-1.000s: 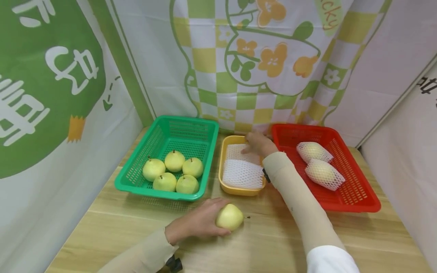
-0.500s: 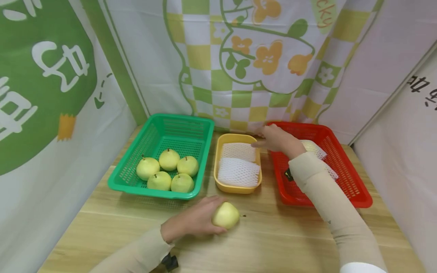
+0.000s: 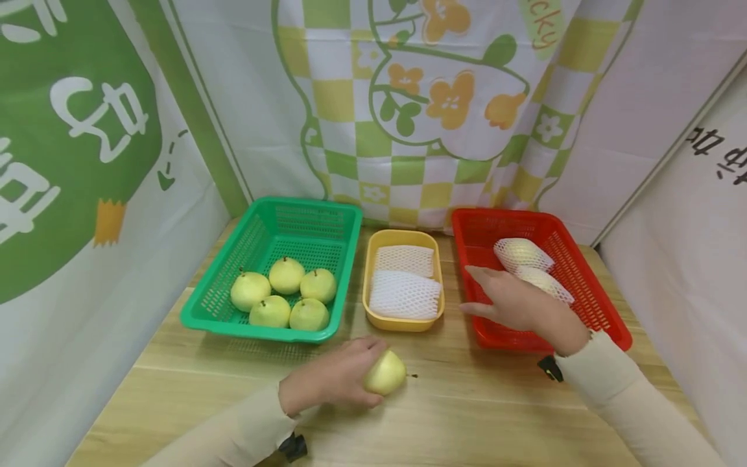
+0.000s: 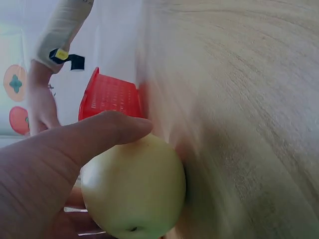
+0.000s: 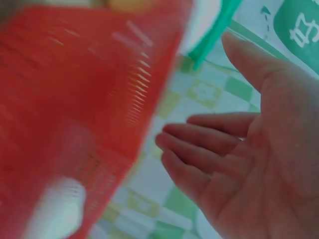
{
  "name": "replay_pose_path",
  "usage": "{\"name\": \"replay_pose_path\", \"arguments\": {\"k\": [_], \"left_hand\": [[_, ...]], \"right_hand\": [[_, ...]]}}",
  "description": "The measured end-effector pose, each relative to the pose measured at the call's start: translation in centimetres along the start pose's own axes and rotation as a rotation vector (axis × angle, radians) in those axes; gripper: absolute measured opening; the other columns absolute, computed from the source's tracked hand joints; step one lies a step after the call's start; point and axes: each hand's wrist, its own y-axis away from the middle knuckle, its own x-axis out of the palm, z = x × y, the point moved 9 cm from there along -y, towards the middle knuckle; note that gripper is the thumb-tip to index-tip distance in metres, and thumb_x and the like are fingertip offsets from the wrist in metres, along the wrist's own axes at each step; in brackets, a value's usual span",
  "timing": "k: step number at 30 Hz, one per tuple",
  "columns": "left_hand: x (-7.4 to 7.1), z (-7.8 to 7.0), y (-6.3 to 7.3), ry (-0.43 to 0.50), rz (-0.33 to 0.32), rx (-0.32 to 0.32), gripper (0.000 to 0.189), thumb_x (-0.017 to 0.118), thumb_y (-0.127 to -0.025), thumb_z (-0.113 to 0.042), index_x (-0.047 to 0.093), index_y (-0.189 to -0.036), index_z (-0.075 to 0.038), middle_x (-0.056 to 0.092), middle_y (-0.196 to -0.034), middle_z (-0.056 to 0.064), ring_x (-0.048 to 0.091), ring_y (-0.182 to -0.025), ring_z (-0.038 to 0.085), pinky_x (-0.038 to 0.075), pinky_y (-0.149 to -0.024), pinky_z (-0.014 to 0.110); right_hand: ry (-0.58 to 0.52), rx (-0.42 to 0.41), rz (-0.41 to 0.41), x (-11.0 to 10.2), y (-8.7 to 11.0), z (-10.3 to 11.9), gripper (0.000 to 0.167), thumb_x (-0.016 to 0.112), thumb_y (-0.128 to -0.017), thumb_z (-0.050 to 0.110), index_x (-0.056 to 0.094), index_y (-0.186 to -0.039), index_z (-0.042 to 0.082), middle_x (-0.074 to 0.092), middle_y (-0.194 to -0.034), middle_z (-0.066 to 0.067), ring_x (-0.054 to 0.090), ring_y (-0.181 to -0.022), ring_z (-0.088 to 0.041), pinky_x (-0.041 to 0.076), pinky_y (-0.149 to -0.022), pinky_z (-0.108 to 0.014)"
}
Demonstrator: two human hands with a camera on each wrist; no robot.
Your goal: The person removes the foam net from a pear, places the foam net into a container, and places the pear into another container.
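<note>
My left hand point(image 3: 334, 377) grips a pale yellow pear point(image 3: 388, 373) lying on its side on the wooden table, its stem pointing right. In the left wrist view, the thumb lies across the pear point(image 4: 134, 189) and the other fingers go behind it, partly hidden. Over the near left side of the red basket point(image 3: 601, 305) is my right hand point(image 3: 519, 301), fingers extended and holding nothing. Two pears in white foam nets point(image 3: 523, 254) lie in that basket, one partly behind the hand. The right wrist view is blurred but shows the bare palm point(image 5: 259, 164).
A green basket point(image 3: 195, 311) with several bare pears stands at the left. Between the baskets sits a yellow tray point(image 3: 403, 324) of white foam nets point(image 3: 405, 295). A printed curtain point(image 3: 373, 175) hangs right behind them, and fabric walls close both sides.
My right hand has left the yellow tray, moving right and then toward me over the red basket. The left hand keeps its grip on the pear in about the same spot.
</note>
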Motion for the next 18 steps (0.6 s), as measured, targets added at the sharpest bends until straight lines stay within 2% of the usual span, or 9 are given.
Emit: {"name": "replay_pose_path", "arguments": {"k": [4, 8, 12, 18], "left_hand": [[0.2, -0.8, 0.0, -0.093, 0.011, 0.013, 0.084, 0.089, -0.08, -0.042, 0.054, -0.147, -0.006, 0.063, -0.142, 0.012, 0.065, -0.126, 0.03, 0.063, -0.095, 0.045], [0.2, -1.7, 0.1, -0.197, 0.005, 0.052, 0.085, 0.089, -0.081, -0.044, 0.053, -0.149, -0.006, 0.061, -0.145, 0.012, 0.062, -0.131, 0.03, 0.062, -0.1, 0.045], [0.0, -2.5, 0.1, -0.283, -0.021, 0.092, 0.083, 0.09, -0.081, -0.041, 0.053, -0.147, -0.007, 0.063, -0.143, 0.011, 0.063, -0.13, 0.028, 0.06, -0.105, 0.042], [0.1, -3.2, 0.1, -0.378, -0.077, 0.148, 0.081, 0.093, -0.078, -0.036, 0.054, -0.144, -0.007, 0.065, -0.139, 0.011, 0.064, -0.128, 0.027, 0.06, -0.104, 0.039]], "right_hand": [[-0.056, 0.035, -0.034, 2.9, 2.2, -0.7, 0.091, 0.069, -0.101, 0.047, 0.028, -0.163, -0.004, 0.04, -0.165, -0.029, 0.044, -0.151, -0.045, 0.041, -0.121, -0.062], [-0.135, 0.057, -0.087, 5.5, 3.3, -1.0, 0.097, 0.067, -0.102, 0.049, 0.015, -0.168, 0.0, 0.021, -0.174, -0.026, 0.031, -0.158, -0.045, 0.035, -0.124, -0.062], [-0.072, 0.053, -0.167, 6.5, 3.6, -0.6, 0.102, 0.067, -0.101, 0.05, 0.01, -0.168, 0.0, 0.015, -0.176, -0.025, 0.029, -0.159, -0.046, 0.038, -0.123, -0.062], [0.036, 0.044, -0.238, 6.5, 3.6, -0.1, 0.102, 0.066, -0.1, 0.054, 0.015, -0.167, -0.002, 0.021, -0.174, -0.025, 0.032, -0.158, -0.045, 0.043, -0.12, -0.06]]}}
